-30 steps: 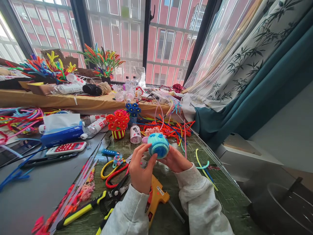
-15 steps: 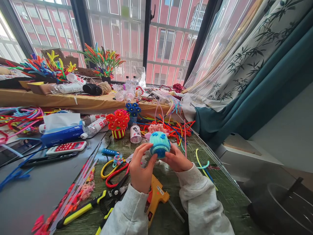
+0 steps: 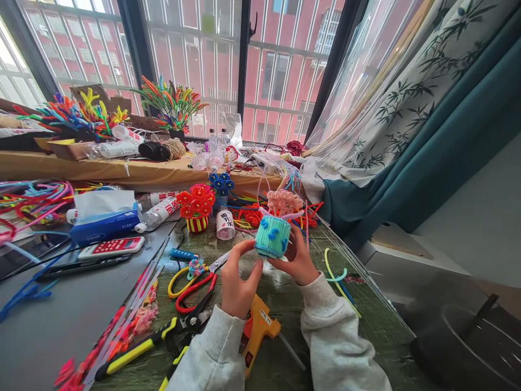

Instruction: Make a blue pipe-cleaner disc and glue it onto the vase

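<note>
I hold a small teal yarn-wrapped pot point(image 3: 272, 236) with blue curls on its side and pink pipe-cleaner flowers point(image 3: 284, 202) on top. It stands nearly upright above the green table top point(image 3: 366, 320). My left hand point(image 3: 238, 285) pinches its lower left edge with thumb and fingers. The pot's right side and back rest in the curled fingers of my right hand point(image 3: 299, 260). Both sleeves are light grey.
A yellow glue gun point(image 3: 256, 334) lies under my wrists. Red and yellow scissors point(image 3: 191, 282) and yellow-handled pliers point(image 3: 142, 345) lie to the left. A red flower pot point(image 3: 197, 206), bottles, a tissue box point(image 3: 101, 214), a calculator point(image 3: 109, 247) and heaps of pipe cleaners crowd the back.
The pot has been turned from lying with its base toward me to nearly upright, and it has risen slightly to the right. The pink flowers now show on top.
</note>
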Demonstrator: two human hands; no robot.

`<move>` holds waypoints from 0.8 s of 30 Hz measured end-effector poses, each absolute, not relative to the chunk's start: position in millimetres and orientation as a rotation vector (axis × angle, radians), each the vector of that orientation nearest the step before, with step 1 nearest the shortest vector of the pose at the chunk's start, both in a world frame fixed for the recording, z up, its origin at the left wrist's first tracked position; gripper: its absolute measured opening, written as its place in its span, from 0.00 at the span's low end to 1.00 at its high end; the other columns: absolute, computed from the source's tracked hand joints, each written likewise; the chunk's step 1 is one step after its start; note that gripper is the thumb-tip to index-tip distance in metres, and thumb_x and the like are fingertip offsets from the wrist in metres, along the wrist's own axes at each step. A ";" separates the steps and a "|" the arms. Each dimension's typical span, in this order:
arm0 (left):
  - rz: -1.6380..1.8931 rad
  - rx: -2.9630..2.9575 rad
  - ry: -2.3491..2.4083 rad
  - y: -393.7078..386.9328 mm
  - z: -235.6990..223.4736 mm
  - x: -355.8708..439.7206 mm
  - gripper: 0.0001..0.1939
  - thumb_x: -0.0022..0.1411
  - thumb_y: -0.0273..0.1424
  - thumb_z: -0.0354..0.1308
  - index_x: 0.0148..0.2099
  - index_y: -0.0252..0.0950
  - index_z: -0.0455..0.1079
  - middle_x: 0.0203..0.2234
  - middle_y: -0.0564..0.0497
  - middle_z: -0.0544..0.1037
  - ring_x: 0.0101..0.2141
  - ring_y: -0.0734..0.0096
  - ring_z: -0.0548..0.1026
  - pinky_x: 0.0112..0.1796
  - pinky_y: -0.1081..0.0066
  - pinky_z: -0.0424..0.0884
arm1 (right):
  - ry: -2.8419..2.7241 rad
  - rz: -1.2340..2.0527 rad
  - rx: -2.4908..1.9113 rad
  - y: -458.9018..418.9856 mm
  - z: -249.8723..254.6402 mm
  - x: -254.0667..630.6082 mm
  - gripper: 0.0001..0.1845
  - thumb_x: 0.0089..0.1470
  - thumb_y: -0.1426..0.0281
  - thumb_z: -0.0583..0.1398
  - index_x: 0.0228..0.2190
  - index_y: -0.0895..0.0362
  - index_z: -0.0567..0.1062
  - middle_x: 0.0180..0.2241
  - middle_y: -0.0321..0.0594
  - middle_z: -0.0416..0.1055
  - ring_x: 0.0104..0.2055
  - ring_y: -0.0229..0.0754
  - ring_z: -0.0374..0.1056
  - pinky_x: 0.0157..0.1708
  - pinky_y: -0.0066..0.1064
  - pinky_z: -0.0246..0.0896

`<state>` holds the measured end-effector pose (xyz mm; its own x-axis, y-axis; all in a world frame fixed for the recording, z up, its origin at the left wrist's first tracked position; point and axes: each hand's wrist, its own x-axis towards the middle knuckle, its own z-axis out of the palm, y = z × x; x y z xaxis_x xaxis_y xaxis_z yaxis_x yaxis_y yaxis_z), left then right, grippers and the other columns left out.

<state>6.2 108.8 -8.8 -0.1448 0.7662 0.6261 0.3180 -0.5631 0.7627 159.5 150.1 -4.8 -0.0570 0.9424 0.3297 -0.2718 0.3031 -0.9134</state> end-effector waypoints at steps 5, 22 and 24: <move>1.632 1.803 1.180 111.4 -11.9 9.5 0.18 0.58 0.28 0.58 0.52 0.36 0.67 0.45 0.44 0.78 0.46 0.61 0.76 0.48 0.59 0.72 | -1.361 1.011 -0.797 146.5 -9.9 178.0 0.48 0.26 0.77 0.74 0.50 0.46 0.66 0.52 0.40 0.69 0.52 0.52 0.67 0.50 0.44 0.64; 1.209 1.863 1.354 120.2 -33.0 24.4 0.32 0.49 0.29 0.66 0.57 0.34 0.62 0.46 0.42 0.76 0.47 0.55 0.75 0.47 0.54 0.71 | -1.727 0.749 -0.981 152.7 -62.9 202.4 0.36 0.39 0.67 0.70 0.52 0.52 0.70 0.54 0.45 0.67 0.59 0.58 0.60 0.60 0.56 0.50; 1.126 1.858 1.392 120.6 -34.3 24.3 0.32 0.50 0.28 0.67 0.56 0.34 0.62 0.46 0.43 0.76 0.47 0.56 0.74 0.47 0.53 0.70 | -1.780 0.743 -0.999 155.9 -71.2 204.6 0.33 0.46 0.65 0.68 0.53 0.56 0.68 0.57 0.48 0.65 0.59 0.57 0.60 0.59 0.58 0.51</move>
